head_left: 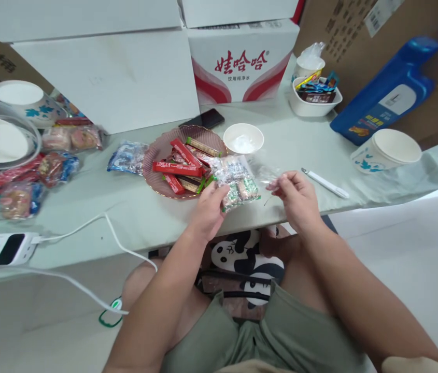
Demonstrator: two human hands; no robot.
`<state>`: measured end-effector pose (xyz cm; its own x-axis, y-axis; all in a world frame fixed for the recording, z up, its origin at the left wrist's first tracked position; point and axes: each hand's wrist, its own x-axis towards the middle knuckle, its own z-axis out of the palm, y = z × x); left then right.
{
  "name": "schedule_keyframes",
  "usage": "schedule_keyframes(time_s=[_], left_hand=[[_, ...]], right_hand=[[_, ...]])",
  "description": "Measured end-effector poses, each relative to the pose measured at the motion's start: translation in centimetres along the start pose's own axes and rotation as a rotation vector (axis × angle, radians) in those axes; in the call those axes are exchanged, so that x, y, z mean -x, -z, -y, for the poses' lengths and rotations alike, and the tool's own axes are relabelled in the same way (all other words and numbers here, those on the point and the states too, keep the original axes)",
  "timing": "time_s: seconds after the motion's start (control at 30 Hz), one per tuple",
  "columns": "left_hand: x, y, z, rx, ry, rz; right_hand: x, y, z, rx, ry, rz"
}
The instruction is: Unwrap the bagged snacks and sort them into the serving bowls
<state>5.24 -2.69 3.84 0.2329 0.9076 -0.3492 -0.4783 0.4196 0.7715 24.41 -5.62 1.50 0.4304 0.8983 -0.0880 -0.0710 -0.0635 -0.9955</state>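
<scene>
My left hand (210,208) grips a clear snack packet (240,182) with green and white wrapped pieces inside, held over the table's front edge. To its right, my right hand (296,197) pinches a crumpled piece of clear plastic film (268,177); whether this film is still joined to the packet I cannot tell. Just behind my left hand stands a pink ribbed plate (152,165) with a gold rim, heaped with red-wrapped bars (175,168) and green-ended sticks. A small white bowl (243,138) holding something white or clear sits behind the packet. A white utility knife (325,183) lies right of my right hand.
Wrapped snacks (19,201) and a clear basin (37,135) are at the left, near a power strip (3,250) with a white cable. A phone (203,119) lies before white boxes (106,77). Paper cups (382,151), a blue bottle (385,98) and a white tub (315,107) stand right.
</scene>
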Motion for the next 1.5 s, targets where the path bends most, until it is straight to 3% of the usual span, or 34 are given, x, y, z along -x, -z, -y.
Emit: schedule_keyframes(time_s=[0.07,0.13,0.23,0.3,0.43,0.53,0.63,0.73,0.8,0.93,1.13,1.37,1.5], left_hand=[[-0.2,-0.1,-0.2,0.043,0.012,-0.037],[-0.3,-0.4,-0.2,0.048,0.017,-0.047],[-0.3,-0.7,0.1,-0.014,0.015,-0.032],[-0.3,-0.8,0.5,-0.068,0.035,0.003],[-0.8,-0.6,1.6,-0.212,0.077,0.083],[-1.0,-0.3,3.1,-0.487,0.071,0.054],[-0.4,-0.3,4.6,-0.920,-0.111,0.013],[0.5,-0.6,5.6,-1.247,-0.477,0.098],[0.7,-0.8,5.8,-1.344,-0.584,0.178],[-0.1,-1.0,5.2,-1.237,-0.480,0.249],[-0.9,-0.8,4.1,-0.859,-0.355,0.002],[-1.2,-0.2,5.1,-0.608,-0.249,-0.100],[-1.5,0.2,5.7,-0.488,-0.206,-0.202]], right_hand=[[-0.4,0.2,0.0,-0.132,-0.194,-0.075],[-0.6,0.5,0.0,-0.151,-0.269,-0.119],[-0.7,0.9,0.1,-0.091,-0.107,-0.159],[-0.6,1.1,0.1,-0.049,-0.047,-0.092],[-0.6,1.1,0.3,-0.018,-0.166,0.113],[-0.7,1.2,0.4,0.012,-0.221,0.063],[-0.7,1.5,0.3,0.113,-0.288,0.050],[-0.8,2.0,0.0,0.198,-0.320,0.102],[-0.8,2.5,-0.2,0.225,-0.302,0.147],[-1.0,3.6,-1.0,0.280,-0.208,0.160],[-1.9,5.2,-1.8,0.374,-0.152,0.116],[-2.9,7.9,-1.4,0.480,-0.071,0.018],[-3.3,9.7,-1.2,0.579,-0.102,-0.046]])
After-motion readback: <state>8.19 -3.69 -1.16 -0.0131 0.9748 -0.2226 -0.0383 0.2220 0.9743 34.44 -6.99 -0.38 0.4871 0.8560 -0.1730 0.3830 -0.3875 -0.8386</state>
